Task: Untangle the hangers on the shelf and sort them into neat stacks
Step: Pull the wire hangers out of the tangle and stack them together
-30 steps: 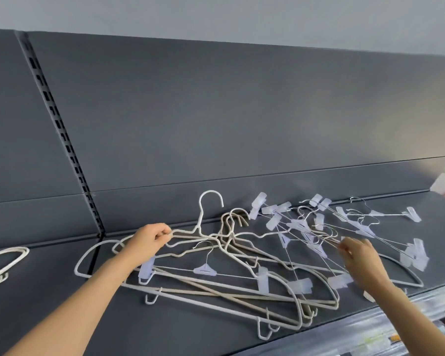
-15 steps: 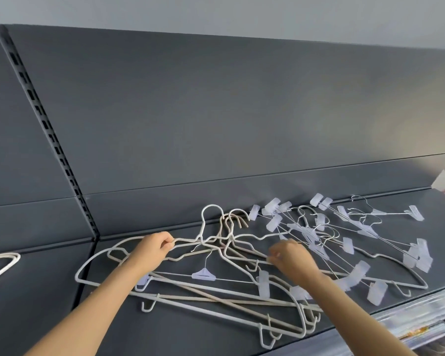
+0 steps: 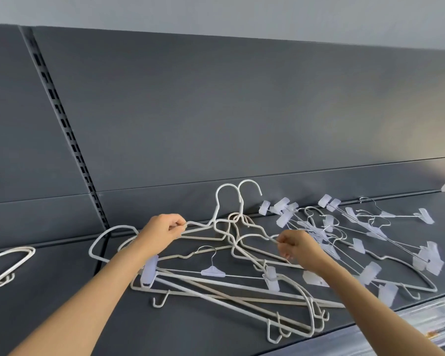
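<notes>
Setting: dark grey shelf (image 3: 57, 278), seen from in front and above, backed by a grey back panel (image 3: 242, 111) with a slotted upright (image 3: 64, 129) toward the left.
White hangers: thick white hangers (image 3: 216, 294) lie in a crossed, overlapping heap on the middle of the shelf, with their lower bars and small end hooks reaching near the front edge.
Raised hooks: two hooks (image 3: 226, 195) stand upright side by side above the heap, close to the back panel; a bunch of beige wire loops sits just below them.
Clip hangers: thin wire clip hangers (image 3: 344, 235) with pale translucent clips lie tangled on the right part of the shelf, overlapping the right side of the white heap.
Single clip hanger: one single clip hanger (image 3: 212, 271) lies flat across the white heap, between the two forearms.
Small stack: a small stack (image 3: 8, 260) of white hangers rests on the shelf at far left, well apart from the heap.
Left hand: left hand (image 3: 162, 231) has curled fingers; thumb and fingertips pinch the left shoulder of a raised white hanger.
Right hand: right hand (image 3: 297, 246) has curled fingers that pinch a white hanger's shoulder wire where the two tangles meet.
Uncertain: whether both hands grasp the same hanger cannot be told.
</notes>
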`<act>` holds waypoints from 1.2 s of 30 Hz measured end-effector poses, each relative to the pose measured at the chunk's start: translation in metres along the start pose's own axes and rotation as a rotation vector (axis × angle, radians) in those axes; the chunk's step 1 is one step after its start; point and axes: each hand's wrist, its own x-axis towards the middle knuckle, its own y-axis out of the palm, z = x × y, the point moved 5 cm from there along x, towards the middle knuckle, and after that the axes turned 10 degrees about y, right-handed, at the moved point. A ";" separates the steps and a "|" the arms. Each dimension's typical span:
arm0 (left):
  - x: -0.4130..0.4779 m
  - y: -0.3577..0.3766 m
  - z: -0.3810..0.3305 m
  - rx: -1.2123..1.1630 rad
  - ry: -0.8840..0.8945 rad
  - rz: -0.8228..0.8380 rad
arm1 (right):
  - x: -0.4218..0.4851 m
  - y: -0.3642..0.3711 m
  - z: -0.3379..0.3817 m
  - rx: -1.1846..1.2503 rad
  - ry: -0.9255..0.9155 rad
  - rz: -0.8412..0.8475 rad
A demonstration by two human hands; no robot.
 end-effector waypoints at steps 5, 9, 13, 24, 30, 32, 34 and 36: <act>-0.007 -0.003 -0.005 -0.012 0.005 0.034 | -0.004 -0.006 0.008 -0.017 -0.006 -0.018; -0.015 -0.004 -0.004 0.106 0.001 0.001 | -0.014 -0.007 0.014 -0.251 -0.012 0.015; -0.022 -0.016 0.002 0.164 -0.013 -0.024 | -0.024 -0.011 -0.007 -0.466 0.051 0.103; -0.033 -0.039 0.022 -0.052 -0.011 -0.100 | -0.026 -0.034 -0.018 -0.120 0.034 -0.197; -0.027 -0.058 0.011 -0.063 -0.019 -0.164 | -0.032 -0.027 0.016 -0.445 -0.036 -0.320; -0.026 -0.058 0.008 -0.063 -0.033 -0.170 | -0.036 -0.017 0.034 -0.551 -0.100 -0.333; -0.024 -0.056 0.005 -0.057 -0.038 -0.169 | -0.037 -0.001 0.054 -0.606 -0.181 -0.315; -0.023 -0.055 0.003 -0.057 -0.041 -0.168 | -0.041 0.015 0.073 -0.591 -0.286 -0.325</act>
